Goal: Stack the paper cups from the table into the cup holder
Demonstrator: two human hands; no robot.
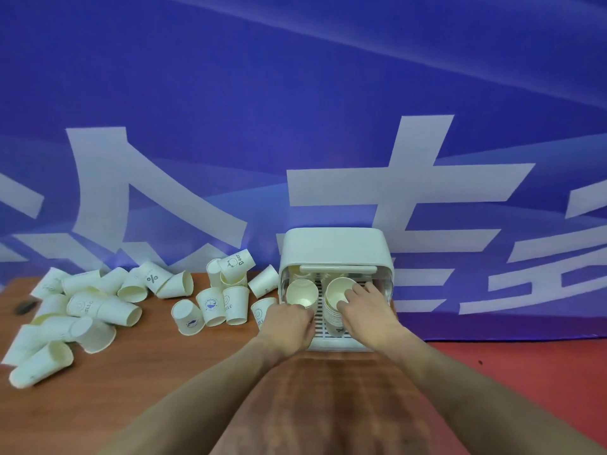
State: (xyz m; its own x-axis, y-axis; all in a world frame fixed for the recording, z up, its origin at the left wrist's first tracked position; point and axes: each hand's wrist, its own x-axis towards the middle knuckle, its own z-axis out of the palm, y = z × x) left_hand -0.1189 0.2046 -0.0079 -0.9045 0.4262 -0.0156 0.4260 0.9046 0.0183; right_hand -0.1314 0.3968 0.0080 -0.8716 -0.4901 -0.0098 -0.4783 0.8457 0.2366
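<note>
A white cup holder (pixel 335 247) with a raised lid stands at the table's far right, its slatted tray pulled toward me. Two stacks of paper cups stand in it: a left stack (pixel 301 291) and a taller right stack (pixel 338 292). My left hand (pixel 289 326) grips the left stack from the front, fingers curled round its side. My right hand (pixel 368 310) holds the right stack, with fingertips over its rim. Several loose white paper cups (pixel 210 305) lie and stand on the wooden table (pixel 164 372) to the left.
A larger heap of tipped cups (pixel 82 310) covers the table's left end, beside a dark small object (pixel 26 307). A blue banner (pixel 295 126) hangs right behind the table. Red floor (pixel 525 389) shows past the table's right edge.
</note>
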